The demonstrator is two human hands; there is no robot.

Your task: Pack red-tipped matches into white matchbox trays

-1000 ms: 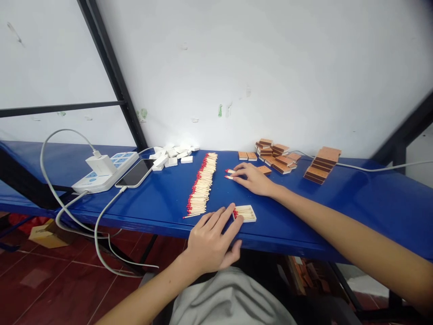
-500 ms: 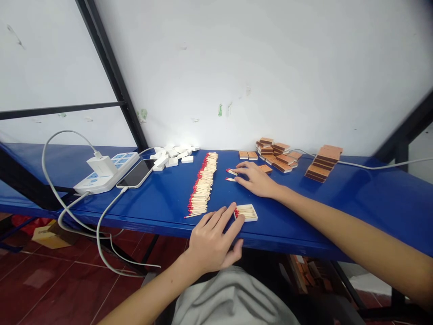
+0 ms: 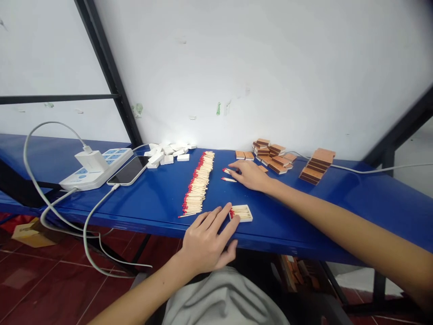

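Observation:
My left hand (image 3: 207, 240) lies flat at the near edge of the blue table (image 3: 355, 207), fingers stretched out, with the fingertips touching an open matchbox tray (image 3: 242, 213) that holds several red-tipped matches. My right hand (image 3: 251, 175) rests palm down farther back, fingers extended over two loose matches (image 3: 227, 175). A long row of red-tipped matches (image 3: 198, 184) runs between the two hands' left side and the phone.
White inner trays (image 3: 169, 153) are heaped at the back. Brown matchbox sleeves (image 3: 275, 158) and a second brown stack (image 3: 317, 165) sit at the back right. A phone (image 3: 129, 171), a power strip with charger (image 3: 94, 167) and white cables (image 3: 88, 216) lie at left.
Both hands stay nearly where they were. The camera has shifted slightly, so everything sits a little lower and to the left in the picture.

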